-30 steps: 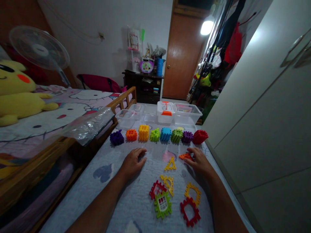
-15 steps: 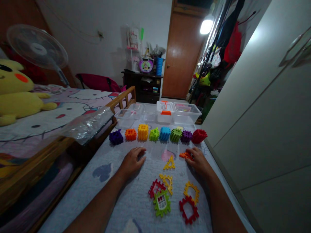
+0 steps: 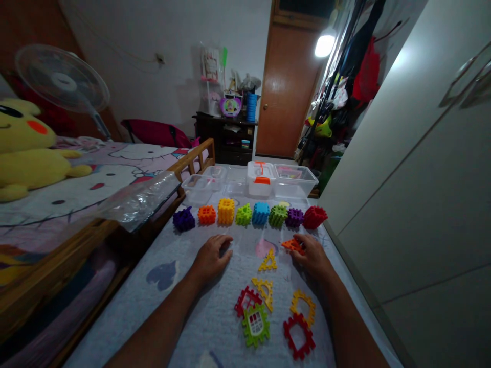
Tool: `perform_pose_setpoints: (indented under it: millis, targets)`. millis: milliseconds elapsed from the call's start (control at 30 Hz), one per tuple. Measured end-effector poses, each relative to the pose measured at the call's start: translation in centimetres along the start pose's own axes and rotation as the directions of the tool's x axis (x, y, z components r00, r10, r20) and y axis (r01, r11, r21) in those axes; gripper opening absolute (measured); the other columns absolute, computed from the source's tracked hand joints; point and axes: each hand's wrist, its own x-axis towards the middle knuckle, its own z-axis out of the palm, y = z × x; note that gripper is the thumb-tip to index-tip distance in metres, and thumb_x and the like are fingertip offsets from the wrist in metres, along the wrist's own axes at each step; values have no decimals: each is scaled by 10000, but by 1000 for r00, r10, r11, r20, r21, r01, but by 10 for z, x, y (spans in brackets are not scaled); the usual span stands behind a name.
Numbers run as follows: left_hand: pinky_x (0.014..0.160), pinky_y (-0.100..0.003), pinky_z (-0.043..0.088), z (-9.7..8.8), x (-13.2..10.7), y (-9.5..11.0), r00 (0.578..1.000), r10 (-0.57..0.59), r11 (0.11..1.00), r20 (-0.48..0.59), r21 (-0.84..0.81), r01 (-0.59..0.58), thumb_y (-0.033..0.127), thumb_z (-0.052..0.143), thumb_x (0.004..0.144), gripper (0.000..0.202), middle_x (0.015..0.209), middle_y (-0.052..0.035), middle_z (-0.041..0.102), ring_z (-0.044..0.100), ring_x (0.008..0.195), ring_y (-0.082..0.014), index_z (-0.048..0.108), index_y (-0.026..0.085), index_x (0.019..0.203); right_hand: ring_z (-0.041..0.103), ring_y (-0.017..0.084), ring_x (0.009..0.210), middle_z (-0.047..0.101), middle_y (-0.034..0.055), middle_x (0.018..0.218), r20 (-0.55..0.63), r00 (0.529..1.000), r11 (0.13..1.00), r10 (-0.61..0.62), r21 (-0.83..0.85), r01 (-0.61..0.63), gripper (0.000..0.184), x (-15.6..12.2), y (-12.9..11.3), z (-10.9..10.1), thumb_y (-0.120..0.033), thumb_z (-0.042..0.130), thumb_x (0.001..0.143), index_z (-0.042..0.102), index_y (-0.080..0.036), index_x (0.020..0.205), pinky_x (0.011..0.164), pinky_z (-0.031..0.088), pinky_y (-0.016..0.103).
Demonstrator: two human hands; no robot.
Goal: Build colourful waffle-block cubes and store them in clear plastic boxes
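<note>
Over the blue patterned cloth [image 3: 218, 312], the right hand [image 3: 312, 256] pinches an orange triangular plastic piece [image 3: 292, 245] in its grip; the left hand [image 3: 211, 258] has its grip spread. Between them lies a yellow triangular plastic frame [image 3: 264, 262]; beyond, multicoloured plastic stacks [image 3: 261, 213].

A lamp [image 3: 325, 45] glares amid dimness; the cabinet [image 3: 410, 71] gleams; edges stretch.

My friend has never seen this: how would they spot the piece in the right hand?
Start with the blue cloth and its row of stacks. Nearer than the red stack at the row's right end is the right hand. It grips the orange piece, told from the nearby yellow triangle by colour.
</note>
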Motion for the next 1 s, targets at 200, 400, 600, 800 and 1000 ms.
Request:
perform_pose_setpoints:
  millis: [200,400,600,800,1000]
  targets:
    - [845,-358,516,7,-8,23,994,108,994,21,-26,-108,206,692,762,320,1053,-83,680,628,907,-215,653,170,1078,605,187,809,652,81,983,41,987,973,-155,179,146,380,1,-41,20,-176,615,741,619,-165,1121,729,507,324]
    - [799,-327,513,22,-12,45,988,147,987,51,-67,-144,233,707,797,260,976,-63,713,646,822,-189,670,178,1049,584,175,806,630,54,945,91,950,933,-298,238,269,353,-7,-65,32,-149,632,745,602,-187,1095,728,498,306]
    - [797,-315,503,24,-13,51,992,120,992,31,-42,-119,210,673,826,141,921,-41,743,666,815,-187,711,192,961,576,175,807,604,57,939,141,937,922,-318,276,271,347,-11,-74,32,-149,628,753,594,-176,1097,740,494,305]
    - [814,-342,502,27,-15,51,987,148,989,61,19,-149,261,649,842,173,964,-66,745,668,872,-218,712,205,993,582,198,848,605,68,963,160,934,918,-321,295,265,332,-12,-75,37,-187,621,764,604,-203,1095,753,500,313]
    - [800,-335,511,24,-15,49,988,155,988,6,-11,-155,221,646,810,190,920,-66,744,664,828,-205,718,204,985,600,197,841,627,74,1010,121,937,896,-327,354,267,476,-11,-69,35,-240,639,758,553,-208,1225,776,518,348]
